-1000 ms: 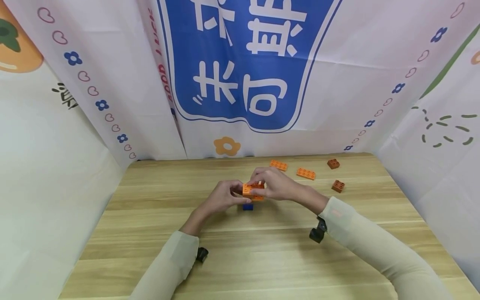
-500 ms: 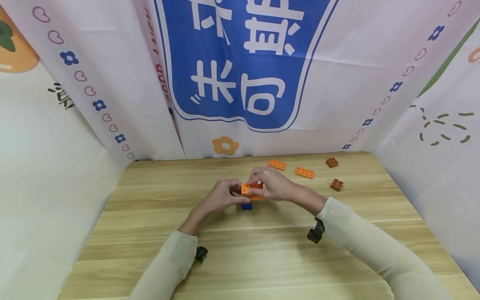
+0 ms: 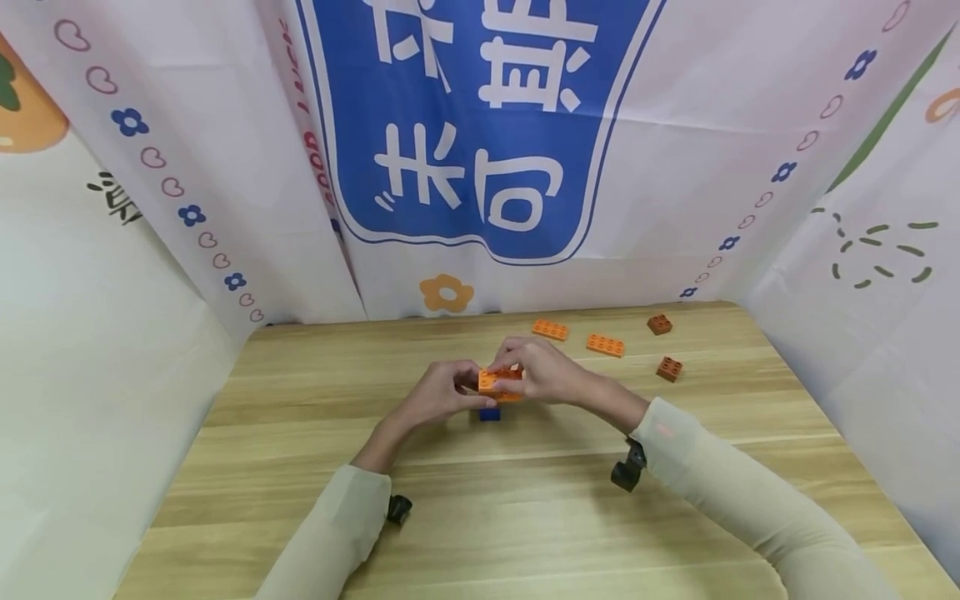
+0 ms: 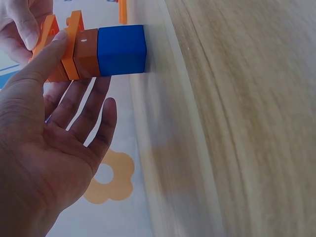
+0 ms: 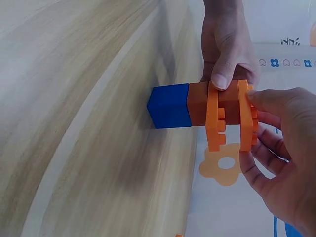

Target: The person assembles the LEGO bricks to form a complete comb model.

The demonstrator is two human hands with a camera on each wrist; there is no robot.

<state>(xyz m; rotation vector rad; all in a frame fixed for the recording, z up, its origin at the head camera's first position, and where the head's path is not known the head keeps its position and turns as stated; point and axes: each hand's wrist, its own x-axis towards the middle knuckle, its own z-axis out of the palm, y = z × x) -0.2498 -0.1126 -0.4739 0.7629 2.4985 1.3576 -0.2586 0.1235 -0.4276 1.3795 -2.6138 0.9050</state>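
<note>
A stacked tower stands on the table between both hands. At its base is a blue block, then a brown brick, an orange studded plate, a second brown brick and another orange plate on top. My left hand holds the tower's side, its thumb against the lower orange plate and its fingers behind. My right hand pinches the top orange plate, thumb on its studded face and fingers at its edge. In the head view the fingers hide part of the stack.
Two loose orange plates, one near the back edge and another to its right, lie on the wooden table. Farther right are two small brown bricks, one behind and one in front. A printed cloth hangs behind.
The head view has shifted slightly, so the scene sits a little farther left. Both hands keep their hold on the tower with almost no visible movement.
</note>
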